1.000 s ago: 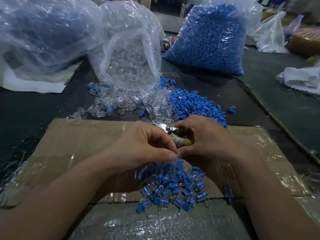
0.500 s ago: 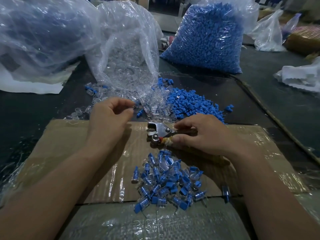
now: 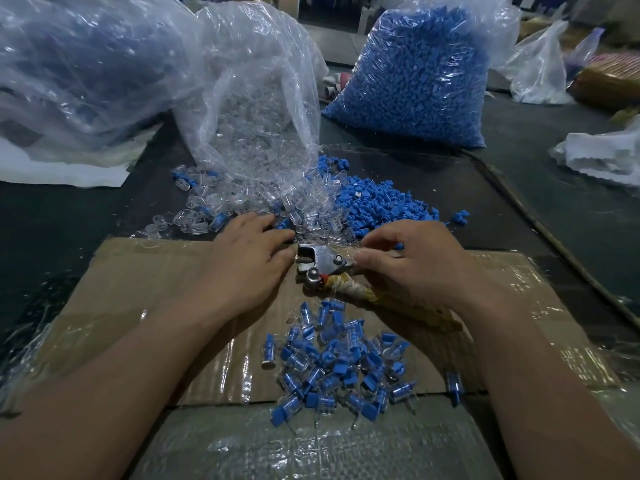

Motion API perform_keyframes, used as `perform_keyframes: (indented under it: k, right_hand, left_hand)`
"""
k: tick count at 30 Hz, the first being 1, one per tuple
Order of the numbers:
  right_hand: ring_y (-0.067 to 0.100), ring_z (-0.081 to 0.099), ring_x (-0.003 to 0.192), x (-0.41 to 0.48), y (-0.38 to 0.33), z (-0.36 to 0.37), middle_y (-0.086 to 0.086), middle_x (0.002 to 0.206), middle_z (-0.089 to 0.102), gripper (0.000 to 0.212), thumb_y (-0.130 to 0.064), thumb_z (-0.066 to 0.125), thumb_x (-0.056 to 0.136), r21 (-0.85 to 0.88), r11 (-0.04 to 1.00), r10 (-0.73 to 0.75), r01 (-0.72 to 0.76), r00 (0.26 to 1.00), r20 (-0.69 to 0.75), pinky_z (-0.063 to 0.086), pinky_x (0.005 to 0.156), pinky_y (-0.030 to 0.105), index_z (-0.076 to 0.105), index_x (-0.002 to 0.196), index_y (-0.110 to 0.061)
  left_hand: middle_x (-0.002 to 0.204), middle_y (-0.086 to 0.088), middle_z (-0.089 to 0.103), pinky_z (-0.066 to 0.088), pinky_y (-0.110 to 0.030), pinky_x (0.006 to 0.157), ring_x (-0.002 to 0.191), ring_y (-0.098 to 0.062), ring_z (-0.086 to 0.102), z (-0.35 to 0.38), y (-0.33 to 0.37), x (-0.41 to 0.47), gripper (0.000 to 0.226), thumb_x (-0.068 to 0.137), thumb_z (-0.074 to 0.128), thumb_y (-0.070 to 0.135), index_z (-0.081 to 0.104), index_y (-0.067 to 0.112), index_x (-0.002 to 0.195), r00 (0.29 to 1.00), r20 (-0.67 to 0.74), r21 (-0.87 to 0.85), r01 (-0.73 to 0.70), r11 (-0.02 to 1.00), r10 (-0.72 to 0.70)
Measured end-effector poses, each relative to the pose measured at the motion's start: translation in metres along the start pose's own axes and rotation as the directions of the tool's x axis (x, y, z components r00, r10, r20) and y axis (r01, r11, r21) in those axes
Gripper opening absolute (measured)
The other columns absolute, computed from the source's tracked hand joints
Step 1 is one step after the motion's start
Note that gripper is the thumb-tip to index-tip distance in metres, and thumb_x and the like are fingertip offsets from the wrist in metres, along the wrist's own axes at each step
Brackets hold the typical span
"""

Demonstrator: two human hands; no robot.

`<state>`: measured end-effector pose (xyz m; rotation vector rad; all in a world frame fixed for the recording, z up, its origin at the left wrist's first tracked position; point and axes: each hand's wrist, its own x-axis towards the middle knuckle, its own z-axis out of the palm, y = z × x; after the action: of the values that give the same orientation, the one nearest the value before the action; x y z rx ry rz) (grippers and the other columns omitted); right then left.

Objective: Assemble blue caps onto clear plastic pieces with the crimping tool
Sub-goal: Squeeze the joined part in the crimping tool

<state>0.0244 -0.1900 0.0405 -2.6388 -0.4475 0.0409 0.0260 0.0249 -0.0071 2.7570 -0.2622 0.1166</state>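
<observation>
Blue caps (image 3: pixel 412 74) fill right bag (image 3: pixel 485 26); clear pieces (image 3: pixel 256 140) (spilling) fill centre bag (image 3: pixel 242 39).

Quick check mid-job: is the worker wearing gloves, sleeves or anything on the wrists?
No. The left hand and right hand are bare, with no gloves and no rings that show. The left forearm and right forearm are uncovered down to the frame edge: no sleeves, watch or bands in view.

Dim light falls on a dark work surface (image 3: pixel 55 223); a crumpled clear bag (image 3: pixel 79 64) at ten o'clock, a white bag (image 3: pixel 606 157) at three.
</observation>
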Motion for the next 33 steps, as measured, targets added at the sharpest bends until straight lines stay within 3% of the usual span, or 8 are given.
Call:
perform_keyframes:
  k: [7,12,16,19,22,26,28,33]
  right_hand:
    - [0.003,0.055,0.084,0.001,0.001,0.001,-0.019,0.084,0.056,0.035,-0.054,0.056,0.079,-0.016,1.0,-0.01,0.01,1.0,-0.004,0.044,0.076,0.027,0.068,0.097,-0.026]
    - [0.003,0.054,0.085,0.002,0.001,0.002,-0.019,0.084,0.055,0.035,-0.054,0.055,0.079,-0.017,1.0,-0.01,0.01,1.0,0.001,0.044,0.076,0.027,0.067,0.098,-0.027]
    - [0.004,0.054,0.083,0.001,0.001,0.001,-0.02,0.082,0.055,0.034,-0.052,0.055,0.08,-0.022,1.0,-0.018,0.018,1.0,-0.01,0.045,0.075,0.027,0.067,0.098,-0.026]
    - [0.003,0.053,0.082,0.002,0.002,0.001,-0.023,0.079,0.052,0.032,-0.051,0.056,0.08,-0.029,0.999,-0.022,0.022,1.0,-0.016,0.044,0.074,0.026,0.067,0.098,-0.026]
    - [0.002,0.053,0.082,0.002,0.003,0.001,-0.022,0.08,0.052,0.031,-0.049,0.056,0.081,-0.032,0.999,-0.02,0.019,1.0,-0.024,0.043,0.074,0.026,0.067,0.098,-0.026]
    - [0.003,0.054,0.083,0.001,0.004,0.002,-0.02,0.083,0.055,0.029,-0.047,0.057,0.083,-0.038,0.999,-0.025,0.024,0.999,-0.029,0.044,0.075,0.026,0.067,0.099,-0.025]
    - [0.003,0.054,0.083,0.001,0.004,0.002,-0.02,0.082,0.054,0.029,-0.046,0.058,0.083,-0.036,0.999,-0.026,0.025,0.999,-0.024,0.044,0.076,0.025,0.067,0.1,-0.025]
    - [0.004,0.055,0.085,0.001,0.004,0.002,-0.018,0.085,0.055,0.03,-0.046,0.057,0.083,-0.05,0.998,-0.028,0.027,1.0,-0.009,0.046,0.078,0.027,0.066,0.102,-0.025]
  left_hand:
    - [0.146,0.004,0.036,0.01,-0.025,0.106,0.137,-0.017,0.019,-0.001,0.002,0.0,0.041,0.098,0.034,0.035,0.045,0.022,0.136,1.0,-0.02,-0.002,-0.018,1.0,0.018]
    - [0.129,-0.003,0.054,0.024,-0.028,0.101,0.122,-0.018,0.04,-0.001,0.0,0.0,0.034,0.094,0.047,0.025,0.058,0.013,0.124,0.993,-0.118,-0.07,-0.028,0.997,0.02]
    - [0.111,-0.004,0.064,0.031,-0.025,0.087,0.106,-0.017,0.052,-0.002,0.0,-0.001,0.026,0.087,0.06,0.021,0.068,0.013,0.11,0.977,-0.21,-0.123,-0.008,0.992,-0.018]
    - [0.099,-0.002,0.059,0.024,-0.018,0.079,0.095,-0.011,0.045,-0.004,0.0,-0.003,0.026,0.084,0.063,0.016,0.068,0.014,0.109,0.943,-0.325,-0.18,0.007,0.984,-0.066]
    - [0.104,0.004,0.041,0.024,-0.022,0.089,0.101,-0.008,0.034,-0.006,-0.001,-0.005,0.04,0.082,0.065,0.015,0.059,0.016,0.122,0.907,-0.401,-0.197,0.052,0.979,-0.129]
    - [0.137,-0.006,0.042,0.022,-0.034,0.105,0.127,-0.022,0.033,-0.004,-0.006,-0.001,0.044,0.09,0.055,0.02,0.049,0.019,0.133,0.955,-0.242,-0.107,0.148,0.983,-0.17]
    - [0.135,-0.005,0.047,0.023,-0.035,0.105,0.126,-0.022,0.036,-0.001,-0.007,0.002,0.034,0.093,0.048,0.017,0.056,0.017,0.126,0.974,-0.187,-0.052,0.119,0.991,-0.127]
    - [0.121,-0.005,0.057,0.03,-0.033,0.096,0.116,-0.023,0.044,-0.001,-0.01,0.003,0.031,0.092,0.047,0.006,0.064,0.015,0.116,0.969,-0.227,-0.082,0.077,0.994,-0.094]
